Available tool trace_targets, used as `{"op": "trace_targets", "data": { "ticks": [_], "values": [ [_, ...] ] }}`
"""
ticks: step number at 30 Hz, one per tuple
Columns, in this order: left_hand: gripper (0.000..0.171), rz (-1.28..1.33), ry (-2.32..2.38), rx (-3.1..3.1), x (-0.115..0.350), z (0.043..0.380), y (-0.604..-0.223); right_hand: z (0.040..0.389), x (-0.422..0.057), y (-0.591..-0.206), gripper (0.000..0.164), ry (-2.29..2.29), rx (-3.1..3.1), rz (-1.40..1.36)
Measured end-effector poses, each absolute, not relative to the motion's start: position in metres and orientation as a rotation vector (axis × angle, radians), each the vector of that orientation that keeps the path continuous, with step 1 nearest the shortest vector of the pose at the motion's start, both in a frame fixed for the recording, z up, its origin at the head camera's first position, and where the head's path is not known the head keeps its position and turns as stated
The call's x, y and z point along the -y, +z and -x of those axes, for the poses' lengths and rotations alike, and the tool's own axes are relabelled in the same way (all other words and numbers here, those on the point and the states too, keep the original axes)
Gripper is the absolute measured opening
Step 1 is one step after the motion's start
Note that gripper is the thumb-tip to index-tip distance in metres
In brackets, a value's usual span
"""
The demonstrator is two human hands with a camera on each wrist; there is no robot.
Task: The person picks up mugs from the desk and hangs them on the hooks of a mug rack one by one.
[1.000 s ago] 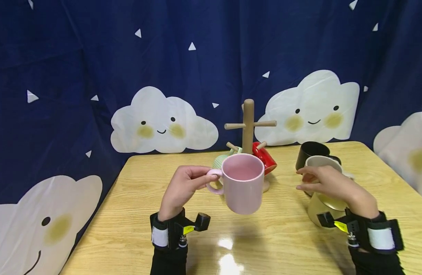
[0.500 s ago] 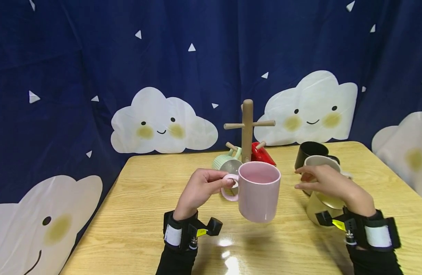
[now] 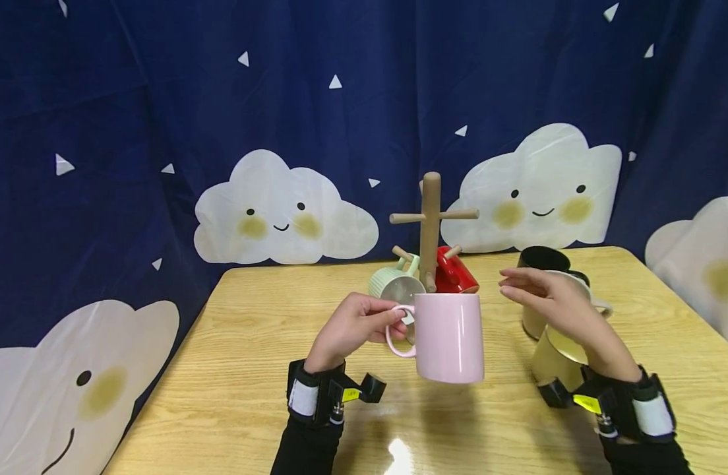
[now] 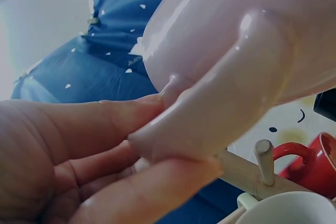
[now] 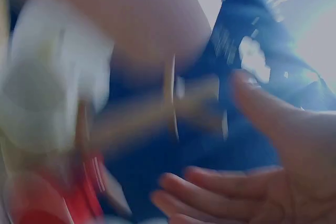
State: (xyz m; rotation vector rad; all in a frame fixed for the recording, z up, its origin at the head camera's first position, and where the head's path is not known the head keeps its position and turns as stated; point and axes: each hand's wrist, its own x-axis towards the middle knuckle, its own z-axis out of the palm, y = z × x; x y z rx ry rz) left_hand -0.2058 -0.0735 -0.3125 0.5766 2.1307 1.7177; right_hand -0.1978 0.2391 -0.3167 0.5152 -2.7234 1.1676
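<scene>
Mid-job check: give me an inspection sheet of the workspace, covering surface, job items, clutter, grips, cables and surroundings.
Surface: light wooden table; glare at the near side.
Job items: pink mug held in the air, roughly upright; wooden stand behind it, with green mug and red mug tilted at its lower pegs; black mug, grey mug and yellow mug grouped at right.
Clutter: nothing seen beyond these.
Grips: left hand pinches the pink mug's handle; right hand holds nothing, fingers extended, partly covering the grey mug in the head view.
Cables: nothing seen.
Surroundings: dark blue curtain with smiling white clouds. Right wrist view is blurred.
</scene>
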Motion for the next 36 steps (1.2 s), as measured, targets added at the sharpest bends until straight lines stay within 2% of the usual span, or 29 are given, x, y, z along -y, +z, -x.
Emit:
{"op": "trace_targets", "data": {
  "ticks": [5,9,11,18,23,30,36],
  "values": [
    [0.025,-0.599,1.729,-2.134,0.075,0.207,-0.313,0.188,-0.209,-0.318,0.055,2.082,2.433,-0.692],
    [0.025,-0.599,1.732,-2.148,0.074,0.208,-0.313,0.183,-0.187,-0.325,0.075,2.254,2.438,-0.622],
    [0.025,-0.605,1.731,-2.150,0.074,0.207,-0.313,0.181,-0.179,-0.329,0.078,2.299,2.433,-0.599],
    [0.025,-0.608,1.712,-2.160,0.068,0.207,-0.315,0.179,-0.160,-0.338,0.068,2.466,2.296,-0.414],
    [0.024,-0.601,1.683,-2.201,0.065,0.208,-0.318,0.179,-0.156,-0.339,0.067,2.455,2.291,-0.287],
    [0.026,-0.565,1.643,-2.261,0.065,0.207,-0.317,0.178,-0.152,-0.338,0.069,2.426,2.295,-0.245],
    [0.033,-0.549,1.613,-2.442,0.079,0.205,-0.309,0.180,-0.160,-0.335,0.062,2.413,2.266,-0.248]
  ]
}}
